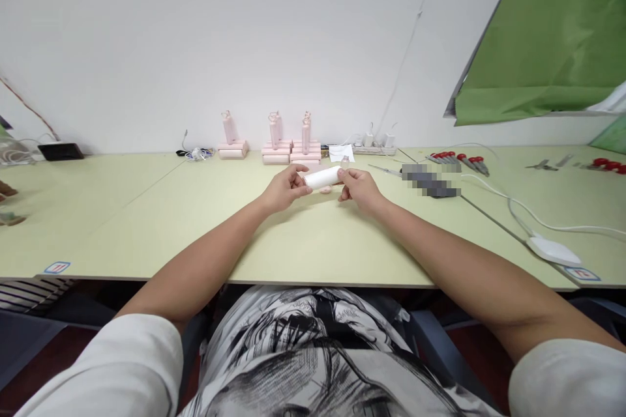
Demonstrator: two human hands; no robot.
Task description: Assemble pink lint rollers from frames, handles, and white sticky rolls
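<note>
Both hands' fingers grip a white roll point(323, 178) over the pale green desk point(161, 208), facing a white wall point(205, 32).

Along the far edge of the table point(161, 228), lint rollers point(276, 143) are lined up before the wall point(303, 32). A cable bundle point(197, 154) is placed left of them, a power strip point(374, 150) right. A phone-like device point(61, 151) is set at the far left, pliers point(443, 158) at the far right. A mouse-shaped device point(554, 249) is seated near right. Above the table's middle, a roll point(323, 178) is held between the left hand point(286, 187) and right hand point(360, 189).
</note>
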